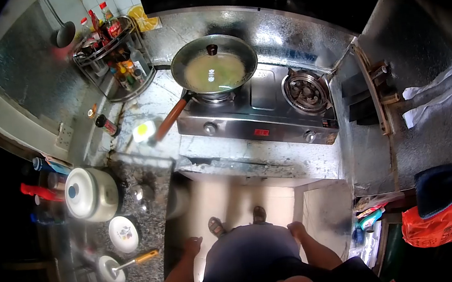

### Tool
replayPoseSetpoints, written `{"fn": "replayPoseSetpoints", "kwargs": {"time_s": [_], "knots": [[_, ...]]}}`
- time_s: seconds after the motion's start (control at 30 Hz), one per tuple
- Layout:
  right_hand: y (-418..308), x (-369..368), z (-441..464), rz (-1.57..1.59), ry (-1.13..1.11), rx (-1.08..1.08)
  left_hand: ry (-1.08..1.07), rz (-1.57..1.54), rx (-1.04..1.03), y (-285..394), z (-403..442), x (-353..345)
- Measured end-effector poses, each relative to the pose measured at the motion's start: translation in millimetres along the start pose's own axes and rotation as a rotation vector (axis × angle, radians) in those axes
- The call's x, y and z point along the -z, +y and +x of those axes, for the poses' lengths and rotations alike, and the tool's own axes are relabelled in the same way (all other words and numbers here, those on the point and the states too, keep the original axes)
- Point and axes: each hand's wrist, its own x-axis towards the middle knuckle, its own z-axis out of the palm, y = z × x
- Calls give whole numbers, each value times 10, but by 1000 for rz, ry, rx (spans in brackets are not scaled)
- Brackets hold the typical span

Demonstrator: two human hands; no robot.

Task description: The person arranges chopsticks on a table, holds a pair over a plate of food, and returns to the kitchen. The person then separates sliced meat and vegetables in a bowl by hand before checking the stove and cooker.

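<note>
My left hand (192, 246) hangs low beside my left thigh, near the edge of the dark granite counter (153, 234). At my right thigh hangs my right hand (296, 230). Both are seen from above, their fingers mostly hidden, and no held object shows. Ahead of me a wok (178, 82) under a glass lid (227, 56) sits on the left burner of a steel gas stove (268, 119). Pale liquid and something green show through the glass. The wok's wooden handle (171, 119) points toward me and to the left.
On the left stand a white lidded pot (107, 194), a patterned plate (123, 235) and a wooden-handled utensil (147, 256) on a dish. A bottle rack (119, 95) fills the back corner, with a sauce bottle (105, 125) nearby. A red bag (450, 220) hangs at right.
</note>
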Motion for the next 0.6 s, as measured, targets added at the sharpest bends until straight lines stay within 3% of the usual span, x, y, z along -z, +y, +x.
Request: {"fn": "replayPoseSetpoints", "kwargs": {"time_s": [0.23, 0.3, 0.33, 0.37, 0.5, 0.6], "knots": [[108, -66, 58, -41, -14, 110, 37, -107, 82, 252, -138, 199], [321, -443, 185, 449, -55, -154, 23, -135, 93, 272, -167, 148], [336, -455, 225, 450, -53, -151, 50, -266, 220, 261, -188, 75], [351, -435, 281, 367, -63, -66, 79, -399, 347, 241, -197, -10], [348, -272, 385, 316, -14, 56, 104, -422, 332, 151, -290, -238], [601, -618, 528, 422, 45, 156, 172, -422, 272, 224, -363, -214]]}}
